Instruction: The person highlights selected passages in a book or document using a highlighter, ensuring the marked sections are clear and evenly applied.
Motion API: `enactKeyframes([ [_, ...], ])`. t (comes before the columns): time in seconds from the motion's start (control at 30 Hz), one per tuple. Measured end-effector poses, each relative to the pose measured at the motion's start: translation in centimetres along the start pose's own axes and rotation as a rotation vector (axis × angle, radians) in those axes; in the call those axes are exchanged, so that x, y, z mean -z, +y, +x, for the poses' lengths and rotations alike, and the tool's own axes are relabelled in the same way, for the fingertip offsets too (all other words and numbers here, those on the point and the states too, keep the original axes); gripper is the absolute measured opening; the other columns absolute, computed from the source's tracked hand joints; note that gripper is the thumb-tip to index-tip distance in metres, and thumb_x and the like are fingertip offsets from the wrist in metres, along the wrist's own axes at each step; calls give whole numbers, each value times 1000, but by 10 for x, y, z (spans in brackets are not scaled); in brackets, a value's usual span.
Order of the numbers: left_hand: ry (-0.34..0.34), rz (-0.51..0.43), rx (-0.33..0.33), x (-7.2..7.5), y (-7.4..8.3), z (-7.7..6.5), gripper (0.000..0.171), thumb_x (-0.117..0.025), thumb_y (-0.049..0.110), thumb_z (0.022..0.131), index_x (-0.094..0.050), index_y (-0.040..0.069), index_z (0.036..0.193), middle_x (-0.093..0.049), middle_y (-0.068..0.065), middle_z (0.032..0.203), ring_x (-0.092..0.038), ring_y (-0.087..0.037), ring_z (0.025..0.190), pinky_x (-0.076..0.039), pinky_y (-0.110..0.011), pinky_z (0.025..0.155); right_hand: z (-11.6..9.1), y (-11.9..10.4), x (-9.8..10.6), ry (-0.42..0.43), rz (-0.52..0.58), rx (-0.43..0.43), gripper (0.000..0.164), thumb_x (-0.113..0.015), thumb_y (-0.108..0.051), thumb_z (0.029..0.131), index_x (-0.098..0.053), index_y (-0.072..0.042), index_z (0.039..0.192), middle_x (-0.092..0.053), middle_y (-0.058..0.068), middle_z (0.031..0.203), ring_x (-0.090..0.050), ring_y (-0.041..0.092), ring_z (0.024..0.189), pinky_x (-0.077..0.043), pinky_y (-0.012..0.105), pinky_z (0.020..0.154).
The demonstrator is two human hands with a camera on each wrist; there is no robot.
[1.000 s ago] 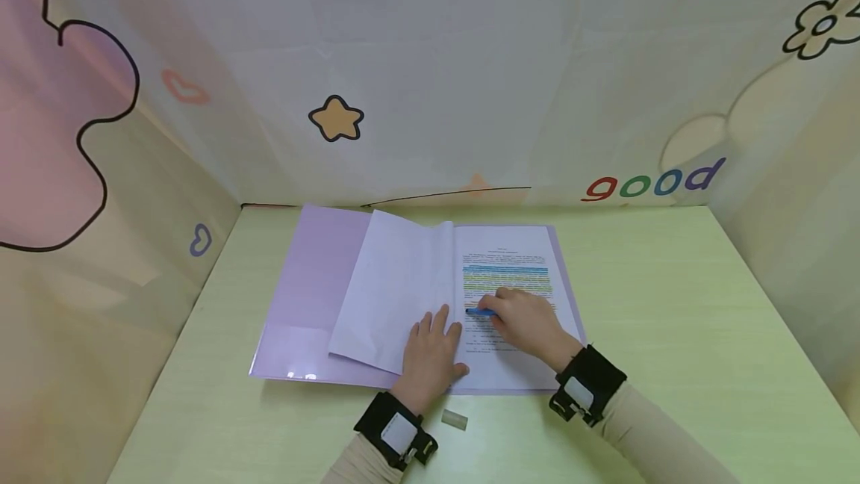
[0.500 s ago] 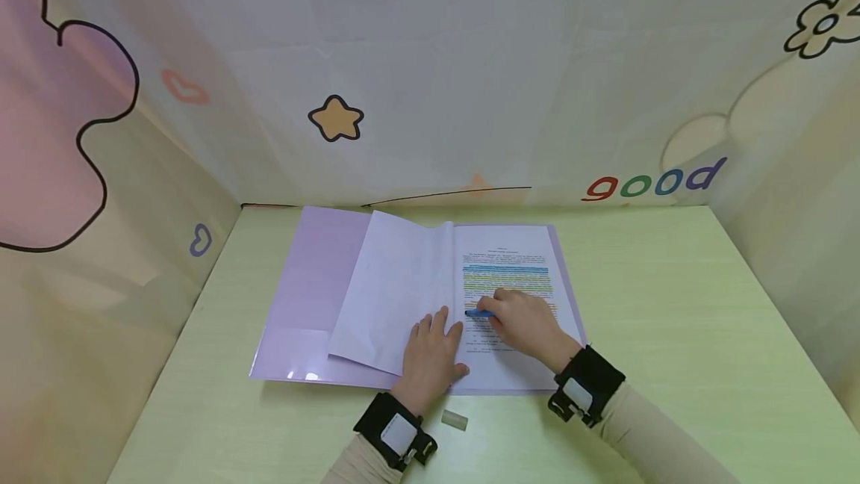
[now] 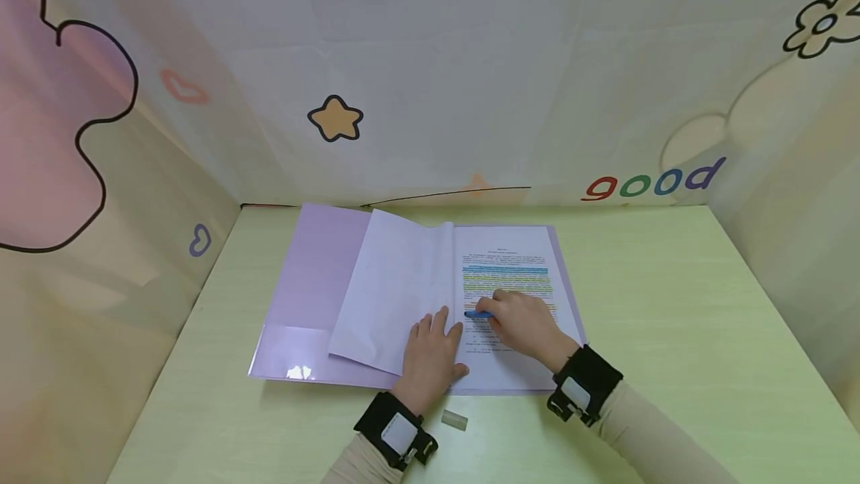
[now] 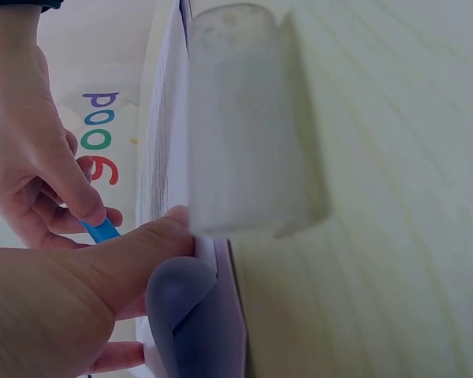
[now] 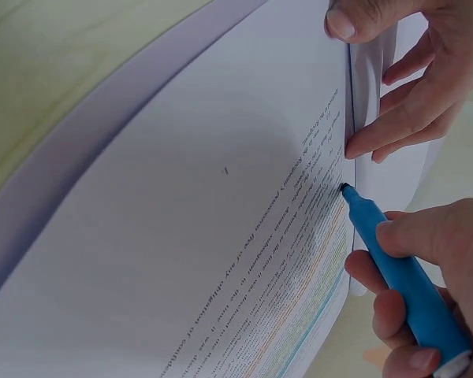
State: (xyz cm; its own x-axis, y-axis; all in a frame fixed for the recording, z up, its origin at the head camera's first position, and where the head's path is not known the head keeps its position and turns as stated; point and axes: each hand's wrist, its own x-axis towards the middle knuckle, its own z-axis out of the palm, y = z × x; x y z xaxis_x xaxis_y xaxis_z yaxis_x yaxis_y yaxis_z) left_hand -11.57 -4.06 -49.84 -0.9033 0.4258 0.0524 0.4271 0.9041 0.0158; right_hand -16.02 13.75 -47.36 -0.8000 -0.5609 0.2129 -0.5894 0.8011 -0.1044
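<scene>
My right hand (image 3: 527,323) grips a blue highlighter (image 3: 478,314) between thumb and fingers. In the right wrist view, the highlighter (image 5: 406,276) slants across, its dark tip at the left margin of a printed page (image 5: 181,173). Blue, yellow-green and orange highlighted lines mark that page (image 3: 507,372). Spread over the fold of the open document, my left hand (image 3: 432,357) rests with its fingers extended and thumb on the printed page's edge. Beneath the papers lies an open purple folder (image 3: 309,282). A turned white sheet (image 3: 396,290) covers part of its left side.
A small grey-white block (image 3: 455,420) lies on the pale green table (image 3: 672,305) in front of the folder, near my left wrist. It looms large in the left wrist view. A printed fabric backdrop (image 3: 416,58) stands behind the table and along both sides.
The highlighter and my right hand have shifted slightly left and toward me over the page. My left hand stays in place.
</scene>
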Motion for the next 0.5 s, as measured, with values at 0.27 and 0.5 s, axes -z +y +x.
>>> enactKeyframes([
  [0.27,3,4,-5,-1,0,0,67,-72,51,68,-55,14,122,-42,-15,132,-43,-33,114,-40,-44,93,2,0,-2,-11,-12,1,17,-69,-12,76,-66,-19,92,-58,-1,74,-48,10,57,-35,19,42],
  [0.5,19,29,-16,0,-1,0,65,-71,52,68,-57,16,121,-43,-15,132,-44,-32,113,-40,-43,92,5,-2,1,-43,-41,5,16,-69,-14,76,-66,-18,92,-59,0,75,-51,12,59,-38,21,43],
])
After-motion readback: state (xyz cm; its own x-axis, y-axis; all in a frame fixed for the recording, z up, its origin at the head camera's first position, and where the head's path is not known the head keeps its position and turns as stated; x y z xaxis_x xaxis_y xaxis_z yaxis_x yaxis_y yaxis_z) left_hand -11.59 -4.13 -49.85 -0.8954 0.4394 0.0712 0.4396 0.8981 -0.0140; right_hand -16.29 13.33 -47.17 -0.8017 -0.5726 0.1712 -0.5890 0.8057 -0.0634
